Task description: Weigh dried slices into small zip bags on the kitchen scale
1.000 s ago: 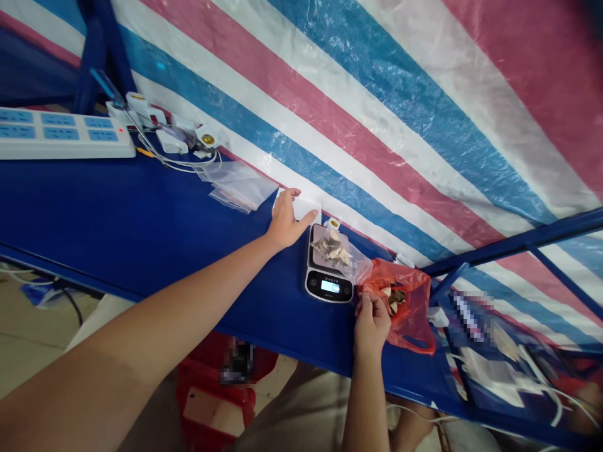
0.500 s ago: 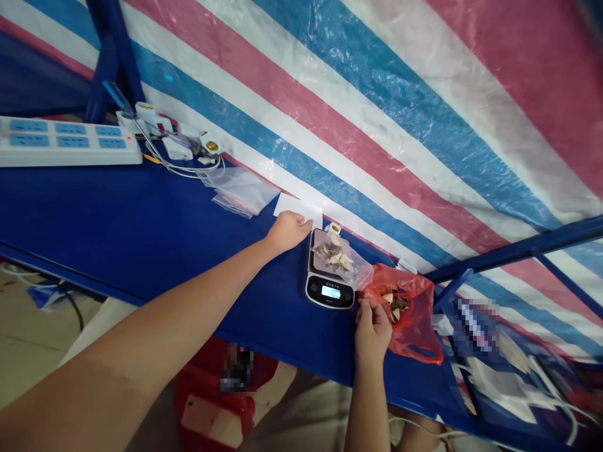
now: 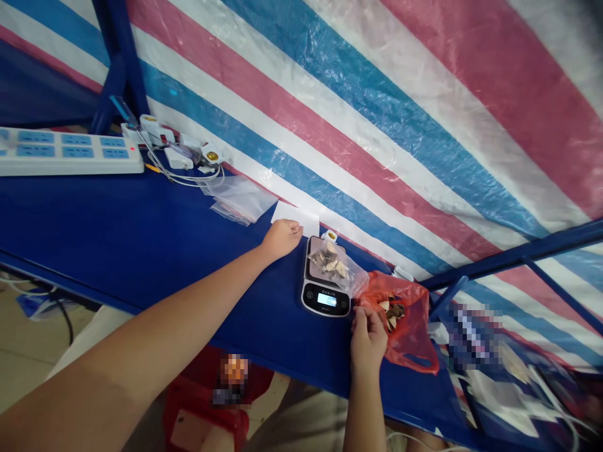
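Observation:
A digital kitchen scale (image 3: 326,304) with a lit display stands on the blue table. On its plate lies a clear plastic bag (image 3: 346,270) with pale and brown dried slices in it. My left hand (image 3: 281,240) is closed, left of the scale, against the lower edge of a white paper (image 3: 301,218); its curled fingers hide anything inside. To the right of the scale, my right hand (image 3: 368,336) pinches the left edge of an open red plastic bag (image 3: 414,326). More dried slices (image 3: 393,314) show inside that bag.
Flat clear bags (image 3: 245,198) lie left of the paper. Farther left are white plugs and cables (image 3: 179,157) and a power strip (image 3: 70,154). A striped tarp (image 3: 292,100) hangs behind the blue table (image 3: 141,232). A red stool (image 3: 207,414) is below.
The view has shifted slightly. My left hand has drawn a little away from the scale, its fingers more curled. My right hand stays at the red bag's edge.

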`<state>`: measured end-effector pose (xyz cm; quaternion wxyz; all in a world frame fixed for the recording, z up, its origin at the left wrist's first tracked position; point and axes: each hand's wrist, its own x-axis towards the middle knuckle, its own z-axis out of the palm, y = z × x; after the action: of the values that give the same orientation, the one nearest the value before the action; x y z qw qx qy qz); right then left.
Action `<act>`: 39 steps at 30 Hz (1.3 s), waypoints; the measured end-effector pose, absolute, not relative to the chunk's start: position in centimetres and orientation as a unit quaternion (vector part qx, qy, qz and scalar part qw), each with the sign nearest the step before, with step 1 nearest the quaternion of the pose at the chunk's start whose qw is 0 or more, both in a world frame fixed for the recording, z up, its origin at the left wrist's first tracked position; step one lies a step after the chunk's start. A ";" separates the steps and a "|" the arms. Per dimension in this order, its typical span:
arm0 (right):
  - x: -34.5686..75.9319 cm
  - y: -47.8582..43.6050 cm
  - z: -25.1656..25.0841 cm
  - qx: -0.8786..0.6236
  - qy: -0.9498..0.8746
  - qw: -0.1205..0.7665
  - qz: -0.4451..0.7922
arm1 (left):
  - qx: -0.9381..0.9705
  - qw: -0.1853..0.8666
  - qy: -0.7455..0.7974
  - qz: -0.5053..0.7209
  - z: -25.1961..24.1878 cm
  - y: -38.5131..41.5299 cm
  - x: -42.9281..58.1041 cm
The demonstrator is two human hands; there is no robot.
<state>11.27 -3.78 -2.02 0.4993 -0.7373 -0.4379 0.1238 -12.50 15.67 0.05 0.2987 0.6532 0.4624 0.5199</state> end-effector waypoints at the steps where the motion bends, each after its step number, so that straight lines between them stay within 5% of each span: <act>1: 11.3 -3.8 -2.0 -0.738 -0.439 0.498 0.124 | 0.653 0.299 0.463 0.519 0.0 15.7 -12.5; 39: 11.6 -3.6 -2.5 -0.714 -0.397 0.555 0.160 | 0.635 0.313 0.461 0.535 -0.2 15.8 -12.9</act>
<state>11.56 -3.59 -2.48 0.5547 -0.7136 -0.3967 0.1605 -12.93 15.76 -0.19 0.3129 0.6346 0.4614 0.5353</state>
